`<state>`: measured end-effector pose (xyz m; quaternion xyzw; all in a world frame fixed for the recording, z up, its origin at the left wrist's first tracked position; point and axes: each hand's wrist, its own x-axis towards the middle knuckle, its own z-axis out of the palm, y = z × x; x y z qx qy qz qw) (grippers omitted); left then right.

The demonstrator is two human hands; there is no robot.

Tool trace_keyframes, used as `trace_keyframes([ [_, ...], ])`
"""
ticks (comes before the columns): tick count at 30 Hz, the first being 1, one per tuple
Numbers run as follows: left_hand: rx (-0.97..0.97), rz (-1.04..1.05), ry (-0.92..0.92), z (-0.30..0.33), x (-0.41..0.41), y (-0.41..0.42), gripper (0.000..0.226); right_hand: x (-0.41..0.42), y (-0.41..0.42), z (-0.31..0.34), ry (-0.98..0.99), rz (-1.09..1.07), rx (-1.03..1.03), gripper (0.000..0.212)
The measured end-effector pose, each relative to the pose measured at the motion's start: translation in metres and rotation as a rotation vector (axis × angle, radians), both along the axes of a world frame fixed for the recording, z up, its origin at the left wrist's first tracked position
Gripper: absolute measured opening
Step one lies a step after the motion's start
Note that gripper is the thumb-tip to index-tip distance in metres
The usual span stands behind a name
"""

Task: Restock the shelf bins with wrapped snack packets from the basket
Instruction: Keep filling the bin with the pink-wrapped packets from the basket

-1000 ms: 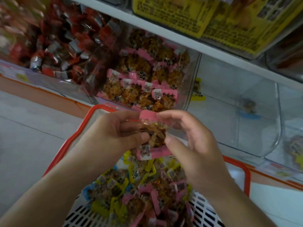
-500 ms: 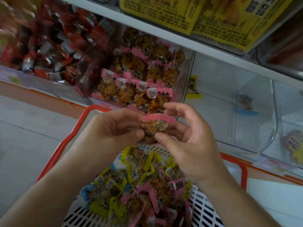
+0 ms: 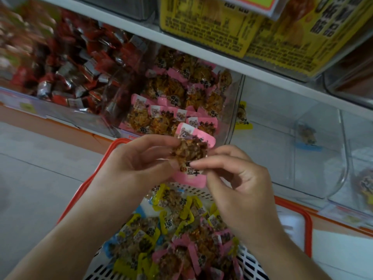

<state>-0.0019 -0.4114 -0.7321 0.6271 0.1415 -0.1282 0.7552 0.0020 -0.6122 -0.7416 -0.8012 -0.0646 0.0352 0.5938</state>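
A pink-edged snack packet (image 3: 190, 156) was held between both hands, above the basket (image 3: 290, 221) and just in front of the pink-packet bin (image 3: 235, 110). Its left side was gripped by the left hand (image 3: 139, 160), thumb under and fingers over; its lower right corner was pinched between thumb and forefinger of the right hand (image 3: 238, 184) (the remaining fingers were curled loosely). Below the hands, mixed yellow, blue and pink packets (image 3: 173, 235) were heaped in the white basket with its red rim. Beyond the right hand, a nearly bare clear bin (image 3: 282, 138) was seen, a yellow-edged packet (image 3: 243, 116) propped at its left wall. Beyond the left hand, red-wrapped sweets (image 3: 68, 67) were piled.
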Motion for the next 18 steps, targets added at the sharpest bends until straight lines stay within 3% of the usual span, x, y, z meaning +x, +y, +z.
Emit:
trace_keyframes([
  [2,0.140,0.002,-0.026,0.000,-0.001,-0.003,0.040,0.001,-0.002,0.001,0.088,0.027,0.048,0.037],
  [5,0.177,0.041,-0.030,0.001,0.000,-0.006,0.044,0.002,0.004,0.004,0.141,0.002,0.087,0.027],
  [12,0.234,-0.013,-0.099,0.003,0.001,-0.005,0.041,0.005,0.021,0.004,0.167,-0.104,0.107,0.049],
  [18,0.643,0.049,-0.104,0.002,0.001,0.020,0.043,0.066,0.040,0.014,0.045,-0.276,-0.009,0.049],
])
